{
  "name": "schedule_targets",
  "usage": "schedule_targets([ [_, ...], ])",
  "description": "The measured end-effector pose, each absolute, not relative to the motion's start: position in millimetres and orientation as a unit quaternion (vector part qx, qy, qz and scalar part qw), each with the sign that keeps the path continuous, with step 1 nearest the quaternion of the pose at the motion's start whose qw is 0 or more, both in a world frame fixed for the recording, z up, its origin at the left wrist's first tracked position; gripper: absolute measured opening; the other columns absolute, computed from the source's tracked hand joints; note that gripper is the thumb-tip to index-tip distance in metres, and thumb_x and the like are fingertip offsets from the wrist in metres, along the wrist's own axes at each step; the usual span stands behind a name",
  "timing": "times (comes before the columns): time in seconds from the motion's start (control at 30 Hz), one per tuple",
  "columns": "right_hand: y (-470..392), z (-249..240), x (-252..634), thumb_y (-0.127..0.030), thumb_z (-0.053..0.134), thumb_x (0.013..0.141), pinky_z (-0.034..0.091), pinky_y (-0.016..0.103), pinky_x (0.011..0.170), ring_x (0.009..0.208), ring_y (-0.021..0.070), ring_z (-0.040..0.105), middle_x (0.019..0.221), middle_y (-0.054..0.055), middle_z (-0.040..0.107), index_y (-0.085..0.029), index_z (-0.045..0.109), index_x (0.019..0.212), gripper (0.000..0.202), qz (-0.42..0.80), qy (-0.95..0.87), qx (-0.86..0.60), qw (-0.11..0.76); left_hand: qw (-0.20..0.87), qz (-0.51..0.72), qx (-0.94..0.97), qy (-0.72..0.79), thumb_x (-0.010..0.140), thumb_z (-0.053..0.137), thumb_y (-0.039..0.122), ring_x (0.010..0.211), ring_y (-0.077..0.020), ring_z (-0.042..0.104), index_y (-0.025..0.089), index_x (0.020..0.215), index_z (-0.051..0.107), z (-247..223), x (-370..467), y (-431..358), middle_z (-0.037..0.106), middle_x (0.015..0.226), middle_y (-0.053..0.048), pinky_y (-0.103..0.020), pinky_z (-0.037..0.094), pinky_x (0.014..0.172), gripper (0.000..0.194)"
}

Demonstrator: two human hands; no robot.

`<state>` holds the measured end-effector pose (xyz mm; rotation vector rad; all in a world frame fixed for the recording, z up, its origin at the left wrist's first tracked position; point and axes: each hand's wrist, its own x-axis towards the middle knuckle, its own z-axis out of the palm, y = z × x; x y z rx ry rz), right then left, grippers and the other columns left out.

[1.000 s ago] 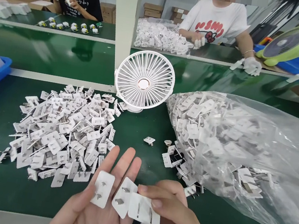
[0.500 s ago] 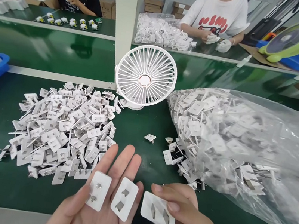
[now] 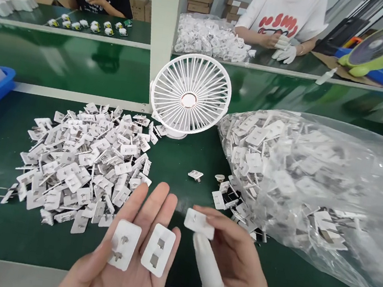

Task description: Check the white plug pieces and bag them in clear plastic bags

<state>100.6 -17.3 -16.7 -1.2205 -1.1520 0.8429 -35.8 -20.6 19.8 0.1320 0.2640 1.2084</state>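
Across the right of the frame sprawls my clear bag [image 3: 332, 195] of white plug plates, mostly full. At centre left, a spread pile [image 3: 83, 160] lies on the green table [image 3: 180, 171], so I judge much remains. Bottom centre, my left hand [image 3: 128, 264] lies open and flat, two plates [image 3: 141, 248] on its fingers. Beside it, my right hand [image 3: 229, 271] pinches one plate [image 3: 200, 222].

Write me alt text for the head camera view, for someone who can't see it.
A person's open left hand holds two white plug plates on its fingers, while the right hand pinches a third plate. On the green table beyond are a loose pile of plates, a small white fan and a clear bag of plates.
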Motion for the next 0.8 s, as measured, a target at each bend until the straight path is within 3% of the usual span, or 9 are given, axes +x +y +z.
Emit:
schedule_targets([
  [0.13, 6.8, -22.7, 83.7, -0.018, 0.06, 0.086, 0.053, 0.026, 0.08, 0.092, 0.0149, 0.066, 0.103, 0.001, 0.068, -0.027, 0.058, 0.094, 0.012, 0.414, -0.507, -0.531, 0.539, 0.793, 0.584, 0.118, 0.128, 0.093, 0.029, 0.025, 0.133, -0.008, 0.036, 0.026, 0.133, 0.051, 6.5, -41.2, -20.2, 0.047, 0.142, 0.006, -0.018, 0.022, 0.109, 0.046],
  [0.23, 18.5, -22.4, 74.5, -0.019, 0.056, 0.086, 0.047, 0.036, 0.094, 0.114, 0.0205, 0.057, 0.125, 0.004, 0.06, -0.028, 0.058, 0.107, 0.023, 0.406, -0.592, -0.521, 0.462, 0.762, 0.61, 0.124, 0.178, 0.095, 0.022, 0.025, 0.133, -0.0067, 0.037, 0.03, 0.131, 0.053, 3.9, -43.4, -20.9, 0.05, 0.14, 0.008, -0.017, 0.028, 0.107, 0.047],
  [0.3, 19.8, -19.8, 75.2, -0.022, 0.049, 0.092, 0.04, 0.038, 0.102, 0.124, 0.0197, 0.049, 0.134, 0.002, 0.053, -0.03, 0.056, 0.115, 0.025, 0.398, -0.623, -0.501, 0.45, 0.739, 0.628, 0.121, 0.21, 0.096, 0.021, 0.026, 0.133, -0.0076, 0.038, 0.03, 0.13, 0.054, 6.0, -44.5, -21.4, 0.052, 0.138, 0.008, -0.019, 0.033, 0.105, 0.047],
  [0.4, 14.2, -14.2, 82.5, -0.029, 0.045, 0.096, 0.041, 0.032, 0.1, 0.118, 0.0164, 0.05, 0.126, 0.0, 0.055, -0.031, 0.053, 0.117, 0.023, 0.399, -0.64, -0.441, 0.487, 0.722, 0.636, 0.112, 0.249, 0.096, 0.031, 0.031, 0.135, -0.0104, 0.035, 0.029, 0.129, 0.055, 9.5, -45.7, -21.7, 0.052, 0.138, 0.006, -0.019, 0.036, 0.104, 0.041],
  [0.5, 4.7, -8.9, 87.0, -0.033, 0.058, 0.089, 0.042, 0.029, 0.096, 0.111, 0.0172, 0.05, 0.118, 0.002, 0.056, -0.027, 0.053, 0.119, 0.03, 0.372, -0.694, -0.427, 0.445, 0.727, 0.622, 0.106, 0.271, 0.094, 0.039, 0.033, 0.136, -0.0127, 0.034, 0.029, 0.126, 0.058, 7.5, -43.9, -21.4, 0.054, 0.137, 0.006, -0.019, 0.032, 0.107, 0.038],
  [0.63, -6.8, -9.3, 87.7, -0.021, 0.061, 0.086, 0.046, 0.026, 0.085, 0.099, 0.0154, 0.052, 0.107, 0.001, 0.059, -0.025, 0.056, 0.113, 0.027, 0.313, -0.72, -0.46, 0.415, 0.729, 0.609, 0.097, 0.298, 0.091, 0.046, 0.034, 0.135, -0.0147, 0.036, 0.033, 0.116, 0.066, 2.5, -33.2, -22.0, 0.061, 0.13, 0.008, -0.021, 0.028, 0.11, 0.032],
  [0.73, -12.8, -19.7, 98.6, -0.014, 0.056, 0.087, 0.048, 0.023, 0.073, 0.084, 0.0133, 0.056, 0.093, 0.0, 0.062, -0.024, 0.055, 0.11, 0.025, 0.237, -0.704, -0.512, 0.432, 0.72, 0.582, 0.008, 0.378, 0.092, 0.045, 0.037, 0.135, -0.0173, 0.036, 0.036, 0.108, 0.069, 7.6, -22.3, -22.2, 0.056, 0.136, 0.006, -0.027, 0.04, 0.103, 0.029],
  [0.8, -15.5, -30.9, 112.3, -0.014, 0.053, 0.088, 0.049, 0.025, 0.072, 0.083, 0.0151, 0.057, 0.093, 0.003, 0.062, -0.021, 0.055, 0.111, 0.024, 0.126, -0.704, -0.574, 0.398, 0.699, 0.571, -0.051, 0.428, 0.092, 0.046, 0.035, 0.115, -0.0188, 0.055, 0.037, 0.102, 0.072, 14.7, -16.5, -21.2, 0.062, 0.126, 0.001, -0.026, 0.052, 0.084, 0.028],
])
